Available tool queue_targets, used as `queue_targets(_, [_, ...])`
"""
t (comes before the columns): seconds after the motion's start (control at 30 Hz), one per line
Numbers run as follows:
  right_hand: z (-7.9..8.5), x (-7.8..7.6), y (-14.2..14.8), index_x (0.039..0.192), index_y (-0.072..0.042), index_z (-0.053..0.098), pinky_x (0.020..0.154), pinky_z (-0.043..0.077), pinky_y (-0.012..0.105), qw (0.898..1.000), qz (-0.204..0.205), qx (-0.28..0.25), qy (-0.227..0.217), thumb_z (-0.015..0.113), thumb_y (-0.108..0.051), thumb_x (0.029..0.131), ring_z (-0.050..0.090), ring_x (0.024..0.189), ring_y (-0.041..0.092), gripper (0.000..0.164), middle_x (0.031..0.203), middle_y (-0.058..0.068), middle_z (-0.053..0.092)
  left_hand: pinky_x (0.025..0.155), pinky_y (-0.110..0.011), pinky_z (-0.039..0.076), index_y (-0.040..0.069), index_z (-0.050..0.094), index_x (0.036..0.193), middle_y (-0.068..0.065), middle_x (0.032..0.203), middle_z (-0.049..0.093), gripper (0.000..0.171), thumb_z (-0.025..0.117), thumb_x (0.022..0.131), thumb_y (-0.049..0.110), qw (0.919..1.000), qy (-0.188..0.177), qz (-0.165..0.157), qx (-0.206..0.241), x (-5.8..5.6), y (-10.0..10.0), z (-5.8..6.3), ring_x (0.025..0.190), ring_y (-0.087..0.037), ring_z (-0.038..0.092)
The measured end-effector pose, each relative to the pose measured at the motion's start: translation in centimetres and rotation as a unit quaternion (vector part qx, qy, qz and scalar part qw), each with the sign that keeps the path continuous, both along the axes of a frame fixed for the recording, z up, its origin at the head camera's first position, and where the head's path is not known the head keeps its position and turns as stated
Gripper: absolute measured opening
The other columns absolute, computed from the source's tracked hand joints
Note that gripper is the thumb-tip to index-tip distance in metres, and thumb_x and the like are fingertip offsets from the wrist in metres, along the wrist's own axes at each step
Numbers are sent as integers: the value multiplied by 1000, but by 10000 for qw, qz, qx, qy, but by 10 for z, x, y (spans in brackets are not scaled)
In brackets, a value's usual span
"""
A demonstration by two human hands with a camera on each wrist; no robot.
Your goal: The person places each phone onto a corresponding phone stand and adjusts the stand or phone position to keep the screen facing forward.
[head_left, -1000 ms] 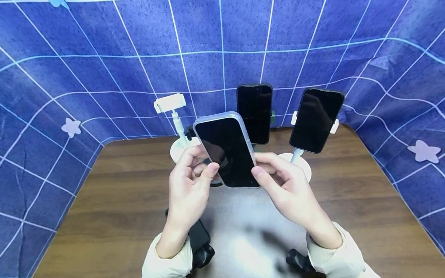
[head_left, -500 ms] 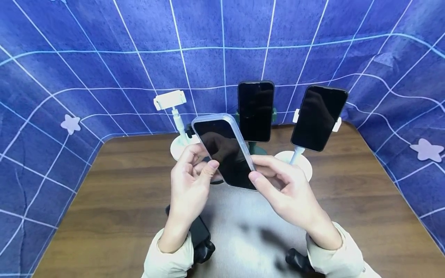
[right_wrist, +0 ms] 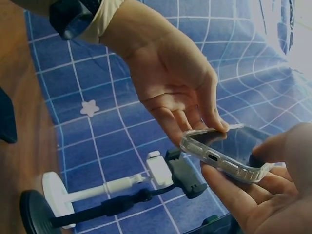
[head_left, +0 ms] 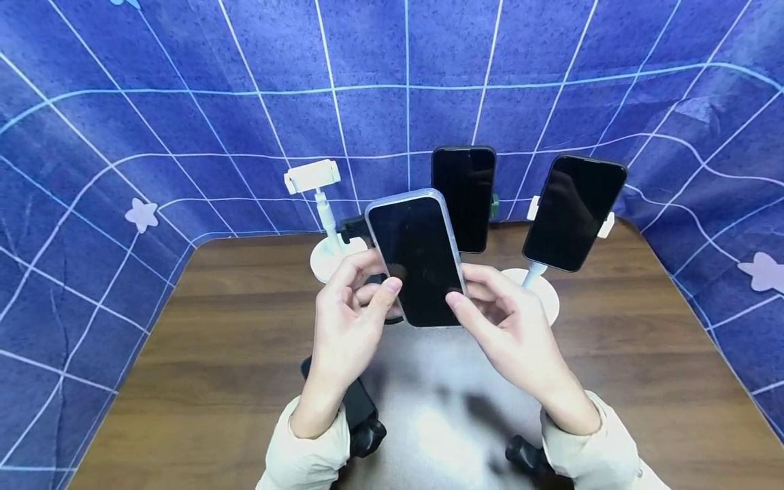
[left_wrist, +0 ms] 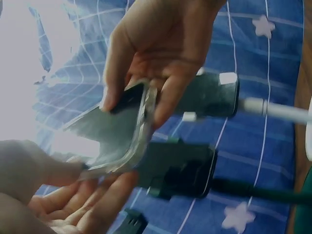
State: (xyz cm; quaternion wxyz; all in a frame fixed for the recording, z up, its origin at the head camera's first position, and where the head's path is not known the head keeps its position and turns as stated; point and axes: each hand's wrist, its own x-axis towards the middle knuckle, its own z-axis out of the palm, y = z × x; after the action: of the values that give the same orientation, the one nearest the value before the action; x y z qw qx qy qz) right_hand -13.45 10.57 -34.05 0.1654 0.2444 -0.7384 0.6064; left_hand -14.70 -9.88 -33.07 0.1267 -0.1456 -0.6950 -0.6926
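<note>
A smartphone [head_left: 416, 258] in a clear case is held up in front of me, its dark screen facing the head view. My left hand [head_left: 349, 327] grips its left edge, thumb on the front and fingers behind. On the lower right edge, my right hand [head_left: 511, 330] pinches it the same way. The right wrist view shows the phone's bottom edge with its charging port [right_wrist: 213, 157]. Behind it, one black phone [head_left: 463, 197] sits in a green stand and another [head_left: 574, 212] in a white stand. The back of the held phone is hidden in the head view.
At the left stands a white phone holder [head_left: 312, 175] with nothing clamped in it. Beside it a black holder [right_wrist: 184, 173] is also bare, largely hidden in the head view. Blue cloth [head_left: 245, 122] hangs behind the wooden table [head_left: 202, 354]. Dark devices [head_left: 366, 435] are on the wrists.
The held phone tipped back slightly, then turned to face the head view more squarely. The whole head view has shifted a little. Both hands keep their hold.
</note>
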Motion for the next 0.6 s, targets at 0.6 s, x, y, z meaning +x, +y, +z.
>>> queue_targets(0.6, [-7,-25,-22,126,-1,66,71,55,19,9947,-254,-375,-921,65,-2,99,74,88,6,28,111,15,77,61,-39,63,-1,63,131,-13,115,70,35,64,96,-6,9965,357,594,-458,-14,-37,12,83,-14,77])
